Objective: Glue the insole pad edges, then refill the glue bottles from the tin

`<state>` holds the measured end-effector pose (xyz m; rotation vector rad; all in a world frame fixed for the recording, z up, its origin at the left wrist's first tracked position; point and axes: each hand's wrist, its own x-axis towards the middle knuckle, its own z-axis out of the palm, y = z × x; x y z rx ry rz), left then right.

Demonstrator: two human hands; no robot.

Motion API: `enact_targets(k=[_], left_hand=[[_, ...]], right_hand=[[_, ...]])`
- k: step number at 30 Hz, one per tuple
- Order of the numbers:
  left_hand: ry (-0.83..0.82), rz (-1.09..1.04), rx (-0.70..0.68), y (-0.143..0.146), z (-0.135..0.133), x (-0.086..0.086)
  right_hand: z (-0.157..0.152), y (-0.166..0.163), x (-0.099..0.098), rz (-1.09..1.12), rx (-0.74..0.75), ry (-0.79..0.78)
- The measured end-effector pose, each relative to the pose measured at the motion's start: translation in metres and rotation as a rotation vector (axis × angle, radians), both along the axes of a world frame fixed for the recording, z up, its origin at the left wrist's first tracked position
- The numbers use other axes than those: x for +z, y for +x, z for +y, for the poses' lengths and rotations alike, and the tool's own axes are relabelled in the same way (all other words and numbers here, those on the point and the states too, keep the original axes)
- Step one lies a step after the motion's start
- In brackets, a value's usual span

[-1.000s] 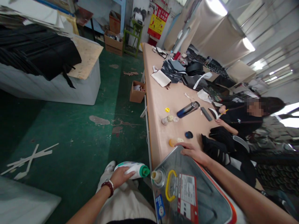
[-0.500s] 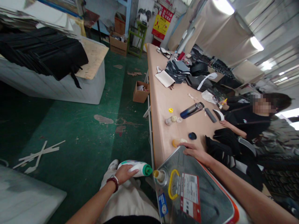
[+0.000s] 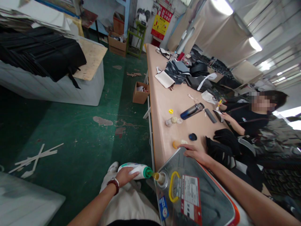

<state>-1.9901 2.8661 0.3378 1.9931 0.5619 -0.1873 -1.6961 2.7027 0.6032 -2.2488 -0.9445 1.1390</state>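
My left hand [image 3: 125,176] is wrapped round a white plastic bottle [image 3: 140,171] with a green neck, held on its side above my lap. The neck points at the yellowish spout [image 3: 161,178] of a large metal can [image 3: 209,179], which is tilted over the table's near edge. Between spout and neck there is a short yellowish stream of liquid [image 3: 154,175]. My right hand [image 3: 195,153] grips the can's far top edge with its fingers curled over. On the can's top are a yellow handle [image 3: 170,188] and a red-and-white label [image 3: 191,194].
On the table [image 3: 162,138] lie a dark flask [image 3: 191,111], a small jar [image 3: 168,122], a black cap [image 3: 192,137] and black fabric pieces [image 3: 221,150]. Across it sits a co-worker [image 3: 251,117] handling a small piece. A cardboard box [image 3: 139,95] stands on the floor beside the table.
The can's spout and the bottle's neck now meet across a yellowish stream; before, a small gap showed. The co-worker's hands have come closer together. My hands keep their grips.
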Motion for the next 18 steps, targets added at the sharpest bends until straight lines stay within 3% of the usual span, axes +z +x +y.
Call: enact_targets(k=[18], left_hand=[[-0.004, 0.055, -0.006, -0.004, 0.006, 0.018]], right_hand=[[0.004, 0.000, -0.006, -0.016, 0.009, -0.026]])
